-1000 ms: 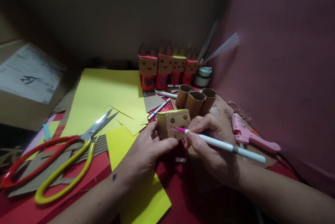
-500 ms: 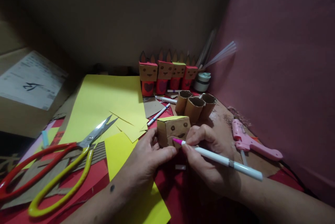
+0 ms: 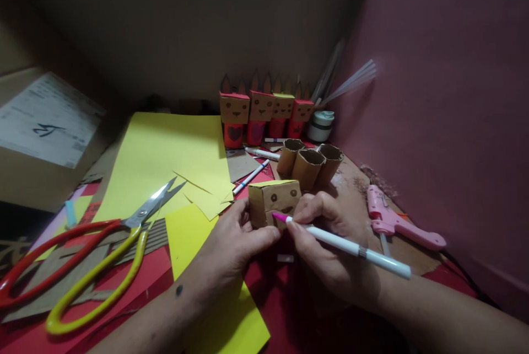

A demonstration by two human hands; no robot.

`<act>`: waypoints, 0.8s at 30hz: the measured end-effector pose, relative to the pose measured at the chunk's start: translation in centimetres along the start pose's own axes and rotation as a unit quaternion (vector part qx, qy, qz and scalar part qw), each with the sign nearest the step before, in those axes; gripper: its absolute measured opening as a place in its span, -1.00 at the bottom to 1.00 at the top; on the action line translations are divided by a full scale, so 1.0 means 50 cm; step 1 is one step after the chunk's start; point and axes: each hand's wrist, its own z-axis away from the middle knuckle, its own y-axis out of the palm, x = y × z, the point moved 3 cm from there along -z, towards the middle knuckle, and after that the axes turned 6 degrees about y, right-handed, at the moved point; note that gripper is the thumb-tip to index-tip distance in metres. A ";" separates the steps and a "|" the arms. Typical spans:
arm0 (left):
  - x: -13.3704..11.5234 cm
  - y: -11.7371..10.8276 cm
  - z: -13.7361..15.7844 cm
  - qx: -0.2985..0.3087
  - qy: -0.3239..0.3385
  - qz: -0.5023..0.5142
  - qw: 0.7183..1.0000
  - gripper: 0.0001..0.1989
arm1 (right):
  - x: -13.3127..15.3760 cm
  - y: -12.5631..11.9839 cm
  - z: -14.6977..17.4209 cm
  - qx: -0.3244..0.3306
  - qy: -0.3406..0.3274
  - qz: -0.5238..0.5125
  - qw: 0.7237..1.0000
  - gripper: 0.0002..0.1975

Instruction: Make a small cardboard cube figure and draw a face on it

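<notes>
A small cardboard box (image 3: 264, 202) with a yellow top and a face drawn on its front is gripped at the lower left by my left hand (image 3: 235, 243). Its drawn eyes and mouth show, while the right edge is partly covered by fingers. My right hand (image 3: 326, 249) pinches a white marker (image 3: 343, 243) with a pink tip. That tip meets or nearly meets the front of the box, left of the mouth; exact contact I cannot tell. Three cardboard tubes (image 3: 308, 166) stand just behind the box.
Red-and-yellow-handled scissors (image 3: 140, 219) lie open at left on paper scraps, near yellow sheets (image 3: 165, 150). Several finished box-headed figures (image 3: 234, 114) line the back beside a mint jar (image 3: 320, 125). At right lies a pink glue gun (image 3: 388, 221). White markers (image 3: 250, 177) rest behind the box.
The marker's pink tip has shifted slightly up and left on the face of the box. Both hands keep their grip, and the view has moved a little.
</notes>
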 end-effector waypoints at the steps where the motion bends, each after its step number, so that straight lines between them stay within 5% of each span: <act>1: 0.000 0.000 0.000 -0.001 -0.001 -0.003 1.000 -0.49 | 0.000 0.000 0.000 -0.002 0.003 0.007 1.000 -0.81; 24: 0.004 -0.005 -0.004 0.007 0.000 -0.008 1.000 -0.50 | -0.004 -0.005 0.003 0.000 0.000 0.027 1.000 -0.82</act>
